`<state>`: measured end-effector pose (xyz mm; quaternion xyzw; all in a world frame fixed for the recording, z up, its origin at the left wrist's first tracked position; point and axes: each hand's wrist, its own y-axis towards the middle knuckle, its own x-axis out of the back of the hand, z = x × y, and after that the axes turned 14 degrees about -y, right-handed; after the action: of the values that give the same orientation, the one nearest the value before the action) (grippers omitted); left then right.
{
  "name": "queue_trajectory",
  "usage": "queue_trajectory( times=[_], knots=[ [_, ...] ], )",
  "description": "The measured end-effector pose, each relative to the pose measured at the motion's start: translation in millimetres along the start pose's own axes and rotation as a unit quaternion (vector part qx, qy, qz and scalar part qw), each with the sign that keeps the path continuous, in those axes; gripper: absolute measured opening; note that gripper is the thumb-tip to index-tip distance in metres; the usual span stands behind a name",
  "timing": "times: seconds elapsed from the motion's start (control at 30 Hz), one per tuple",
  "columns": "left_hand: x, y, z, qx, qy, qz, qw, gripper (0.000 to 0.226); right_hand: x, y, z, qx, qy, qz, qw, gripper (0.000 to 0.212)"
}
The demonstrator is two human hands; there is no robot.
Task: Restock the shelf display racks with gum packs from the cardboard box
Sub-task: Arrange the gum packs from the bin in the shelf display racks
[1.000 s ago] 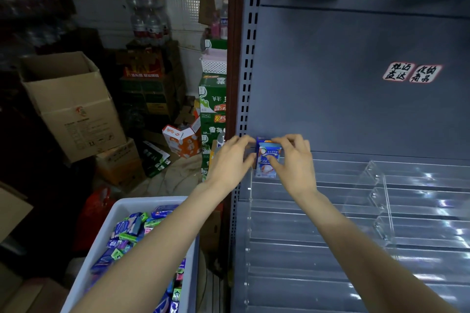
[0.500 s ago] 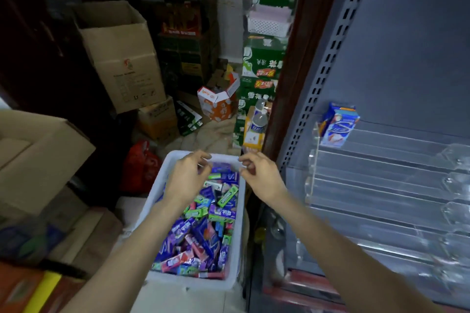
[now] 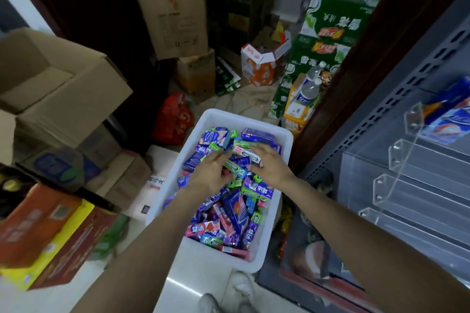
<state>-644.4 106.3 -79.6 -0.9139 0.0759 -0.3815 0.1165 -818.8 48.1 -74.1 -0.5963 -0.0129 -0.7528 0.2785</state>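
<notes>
Fingers of both hands are spread loose over the gum packs (image 3: 229, 201) heaped in the white bin (image 3: 284, 134); left hand (image 3: 212, 173) and right hand (image 3: 269, 165) press on the pile, gripping nothing I can confirm. I judge this the picking step; next I need one pack pinched and carried to the clear rack (image 3: 396, 160), where one box (image 3: 447, 119) sits.

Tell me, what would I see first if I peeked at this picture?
A white tub in the middle of the floor, heaped with bright purple, blue and green gum packs. The left hand and the right hand are both down among the packs at its far end. On the right, a clear plastic rack holds one blue box on its top step.
</notes>
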Motion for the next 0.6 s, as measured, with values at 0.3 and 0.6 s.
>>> queue_trajectory(
  times=[0.3, 0.6],
  knots=[
    [-21.1, 10.5, 15.0, 0.005, 0.051, -0.048, 0.998, 0.065, -20.5, 6.5, -9.9, 0.036, 0.033, -0.079, 0.996, 0.033],
    [-31.1, 2.3, 11.6, 0.010, 0.054, -0.109, 0.993, 0.063, -22.3, 8.6, -1.7, 0.034, -0.031, -0.075, 0.996, 0.046]
  ],
)
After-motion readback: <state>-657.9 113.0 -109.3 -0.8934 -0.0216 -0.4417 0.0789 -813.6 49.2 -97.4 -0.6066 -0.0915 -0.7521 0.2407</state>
